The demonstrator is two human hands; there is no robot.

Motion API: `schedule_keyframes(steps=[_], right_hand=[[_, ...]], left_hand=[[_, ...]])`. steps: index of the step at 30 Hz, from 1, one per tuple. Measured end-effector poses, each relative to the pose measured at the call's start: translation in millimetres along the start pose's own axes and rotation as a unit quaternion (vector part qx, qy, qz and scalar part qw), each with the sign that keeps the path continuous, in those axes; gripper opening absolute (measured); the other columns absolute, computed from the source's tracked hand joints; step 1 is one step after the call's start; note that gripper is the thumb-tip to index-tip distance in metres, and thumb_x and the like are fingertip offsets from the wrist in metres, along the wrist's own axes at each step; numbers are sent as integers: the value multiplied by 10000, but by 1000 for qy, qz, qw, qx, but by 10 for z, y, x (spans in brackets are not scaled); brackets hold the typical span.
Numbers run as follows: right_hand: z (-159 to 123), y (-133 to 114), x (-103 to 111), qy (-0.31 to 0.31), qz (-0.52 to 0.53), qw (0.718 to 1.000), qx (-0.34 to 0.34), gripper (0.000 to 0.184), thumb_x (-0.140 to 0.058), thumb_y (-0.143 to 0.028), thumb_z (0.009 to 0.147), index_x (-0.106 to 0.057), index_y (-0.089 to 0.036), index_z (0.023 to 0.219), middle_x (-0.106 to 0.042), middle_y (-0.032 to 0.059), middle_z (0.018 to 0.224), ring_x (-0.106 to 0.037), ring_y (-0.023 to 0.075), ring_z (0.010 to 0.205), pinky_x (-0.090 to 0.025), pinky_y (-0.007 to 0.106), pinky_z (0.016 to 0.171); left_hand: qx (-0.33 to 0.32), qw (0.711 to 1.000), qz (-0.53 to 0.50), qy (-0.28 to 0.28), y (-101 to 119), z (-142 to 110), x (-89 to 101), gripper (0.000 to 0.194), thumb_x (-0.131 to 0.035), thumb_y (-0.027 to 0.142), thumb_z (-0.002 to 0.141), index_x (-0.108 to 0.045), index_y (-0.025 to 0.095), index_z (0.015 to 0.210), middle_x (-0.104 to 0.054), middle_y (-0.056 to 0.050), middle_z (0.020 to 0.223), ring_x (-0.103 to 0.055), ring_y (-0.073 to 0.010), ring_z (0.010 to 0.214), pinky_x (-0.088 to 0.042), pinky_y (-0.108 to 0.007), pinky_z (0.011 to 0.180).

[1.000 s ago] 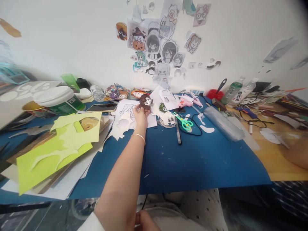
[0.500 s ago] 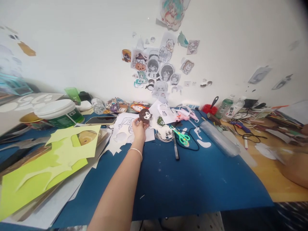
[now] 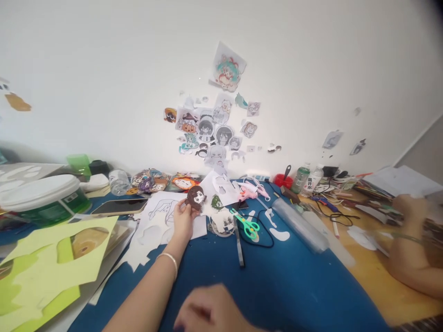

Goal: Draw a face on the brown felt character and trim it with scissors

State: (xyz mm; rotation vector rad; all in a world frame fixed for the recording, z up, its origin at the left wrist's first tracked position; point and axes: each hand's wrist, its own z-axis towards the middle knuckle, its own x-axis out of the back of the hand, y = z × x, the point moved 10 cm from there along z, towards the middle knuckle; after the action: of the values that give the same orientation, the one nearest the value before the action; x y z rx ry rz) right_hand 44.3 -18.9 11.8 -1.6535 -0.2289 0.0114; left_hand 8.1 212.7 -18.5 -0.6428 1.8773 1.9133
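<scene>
My left hand [image 3: 182,219], a thin bracelet on its wrist, reaches far across the blue mat [image 3: 277,286]. Its fingers pinch a small brown-haired cartoon figure cutout [image 3: 195,197], held upright above a white sheet with a line drawing [image 3: 162,214]. My right hand [image 3: 211,311] comes up at the bottom edge, close to the camera. It is smeared by motion and its fingers cannot be made out. Nothing shows in it.
Green scissors [image 3: 248,226], a dark pen [image 3: 239,244], a pink glue gun [image 3: 249,192] and a clear tube [image 3: 300,224] lie right of the hand. Yellow-green cut paper [image 3: 48,267], a phone [image 3: 119,206] and a green tub [image 3: 41,198] sit left. Another person's arm [image 3: 411,263] rests at right.
The camera has tilted upward, showing more wall. My left hand keeps hold of the figure cutout. My right hand has risen into view at the bottom.
</scene>
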Motion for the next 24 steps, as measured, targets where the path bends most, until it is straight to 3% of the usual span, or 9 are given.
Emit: schedule_keyframes(steps=[2, 3, 4, 8, 11, 15, 18, 21, 24], right_hand=[[264, -310, 492, 94, -117, 984, 99, 266, -433, -206, 892, -665, -141, 779, -576, -32, 539, -557, 88, 524, -412, 162, 551], [360, -453, 773, 161, -182, 960, 138, 271, -421, -207, 887, -661, -145, 776, -596, -25, 554, -570, 93, 539, -414, 161, 567], [464, -511, 1020, 199, -204, 947, 149, 271, -409, -221, 886, -652, -140, 795, -607, -15, 567, -572, 100, 543, -411, 166, 570], [663, -480, 1924, 326, -265, 896, 143, 295, -359, -245, 895, -624, -116, 871, -615, 49, 669, -570, 155, 643, -381, 224, 620], [683, -333, 2264, 338, -319, 877, 123, 219, -473, -227, 825, -610, -148, 673, -550, 21, 569, -517, 160, 588, -336, 241, 591], [709, -239, 2235, 295, -355, 878, 127, 196, -484, -249, 840, -636, -158, 925, -635, 54, 797, -561, 182, 759, -386, 244, 671], [807, -217, 1946, 227, -386, 881, 150, 521, -669, -314, 726, -528, -196, 1214, -587, 81, 1119, -502, 224, 1041, -381, 281, 856], [917, -146, 1690, 170, -421, 876, 164, 699, -772, -402, 605, -521, -226, 1234, -565, 81, 1175, -445, 281, 1096, -314, 381, 942], [991, -87, 1617, 162, -440, 867, 172, 640, -771, -397, 606, -554, -222, 1182, -595, 73, 1103, -452, 284, 1026, -304, 407, 919]], left_hand=[[-3, 1000, 4, -2, 12, -10, -3, 281, -540, 324, 865, -535, 161, 1094, -600, -41, 988, -597, -134, 760, -529, -302, 633], [-8, 1000, 7, -2, 25, -15, -2, 278, -539, 324, 866, -535, 161, 1091, -600, -38, 977, -594, -130, 747, -527, -294, 622], [-12, 1000, 10, -3, 39, -20, -5, 276, -539, 322, 866, -535, 161, 1090, -600, -35, 970, -592, -126, 736, -525, -288, 614], [-27, 999, 31, -23, 87, -30, -51, 269, -541, 313, 866, -532, 160, 1087, -598, -25, 934, -581, -112, 691, -514, -266, 576], [-38, 997, 47, -42, 102, -23, -100, 260, -545, 301, 864, -531, 159, 1081, -596, -16, 905, -570, -101, 658, -504, -250, 550], [-44, 996, 61, -51, 88, -8, -137, 251, -542, 300, 867, -533, 158, 1073, -594, -8, 878, -562, -93, 632, -499, -242, 538], [-45, 995, 73, -57, 76, -11, -156, 247, -541, 301, 867, -535, 156, 1067, -594, -4, 862, -559, -90, 620, -497, -240, 532], [-45, 993, 86, -64, 71, -21, -171, 246, -545, 296, 866, -534, 156, 1068, -594, -2, 859, -557, -88, 615, -494, -237, 528], [-44, 992, 94, -73, 58, -19, -186, 245, -544, 295, 866, -535, 156, 1067, -593, -1, 855, -555, -87, 611, -493, -235, 526]])
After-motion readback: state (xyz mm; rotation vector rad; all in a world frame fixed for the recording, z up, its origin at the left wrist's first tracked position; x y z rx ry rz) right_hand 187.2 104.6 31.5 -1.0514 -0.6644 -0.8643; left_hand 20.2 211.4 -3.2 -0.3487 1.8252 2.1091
